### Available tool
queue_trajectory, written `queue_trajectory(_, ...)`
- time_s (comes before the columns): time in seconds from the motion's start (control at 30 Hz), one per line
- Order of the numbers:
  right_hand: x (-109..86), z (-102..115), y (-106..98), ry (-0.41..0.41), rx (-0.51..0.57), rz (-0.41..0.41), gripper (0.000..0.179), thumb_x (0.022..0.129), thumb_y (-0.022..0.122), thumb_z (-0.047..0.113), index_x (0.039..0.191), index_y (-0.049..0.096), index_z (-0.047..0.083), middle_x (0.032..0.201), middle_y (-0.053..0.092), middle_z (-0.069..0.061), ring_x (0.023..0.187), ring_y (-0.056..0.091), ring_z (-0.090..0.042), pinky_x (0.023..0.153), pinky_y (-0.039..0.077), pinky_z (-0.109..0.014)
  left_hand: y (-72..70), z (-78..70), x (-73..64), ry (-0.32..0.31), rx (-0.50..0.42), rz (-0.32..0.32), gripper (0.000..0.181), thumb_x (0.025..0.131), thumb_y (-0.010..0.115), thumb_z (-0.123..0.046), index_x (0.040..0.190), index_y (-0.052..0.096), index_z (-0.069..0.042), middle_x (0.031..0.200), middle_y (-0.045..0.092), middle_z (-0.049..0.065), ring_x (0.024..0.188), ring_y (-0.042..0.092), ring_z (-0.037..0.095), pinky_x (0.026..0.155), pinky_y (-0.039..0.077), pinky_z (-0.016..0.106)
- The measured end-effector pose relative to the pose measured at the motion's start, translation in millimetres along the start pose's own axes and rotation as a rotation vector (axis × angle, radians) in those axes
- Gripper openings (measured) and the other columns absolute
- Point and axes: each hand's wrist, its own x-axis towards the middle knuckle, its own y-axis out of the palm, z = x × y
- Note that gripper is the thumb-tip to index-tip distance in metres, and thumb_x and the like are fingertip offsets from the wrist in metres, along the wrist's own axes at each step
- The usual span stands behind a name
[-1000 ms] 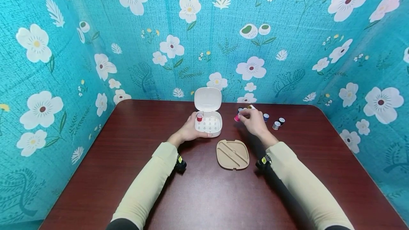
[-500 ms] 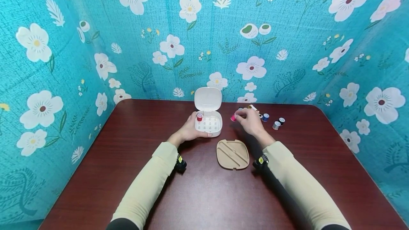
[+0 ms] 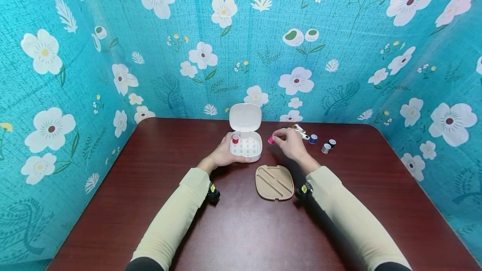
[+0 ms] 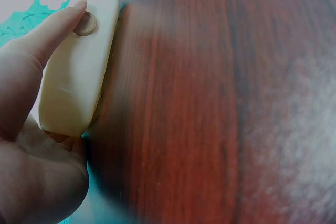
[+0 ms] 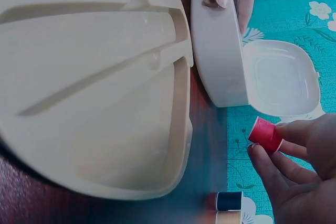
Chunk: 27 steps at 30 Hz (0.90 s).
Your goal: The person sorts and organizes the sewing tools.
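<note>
Two hands (image 3: 225,152), one box (image 3: 255,157), one tray (image 3: 274,187), probably at least seven spools (image 3: 326,148).

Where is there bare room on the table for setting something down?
The table is bare left of the left sleeve, between it and the right sleeve nearer than the tray, and right of the rightmost spool. It is crowded behind and right of the right hand, among loose spools, and narrow between the box and the held pink spool.

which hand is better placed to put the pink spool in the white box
The right hand, most likely: it pinches the pink spool just right of the open white box. The left hand grips the box, so it seems better suited to steadying it.
</note>
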Motion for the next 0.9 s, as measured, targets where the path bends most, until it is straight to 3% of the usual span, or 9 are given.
queue_trajectory(0.9,3.3,11,15,-0.006,0.003,0.036,0.022,0.099,0.068,0.010,0.115,0.074,-0.004,0.107,0.075,-0.017,0.095,0.068,-0.031,0.086,0.055,-0.047,0.0,-0.1,0.7,0.014,0.014,-0.003,0.118,0.066,0.098,-0.034,0.155,0.026,-0.007,0.141,0.044,0.016,0.127,0.044,0.028,0.111,0.036,0.044)
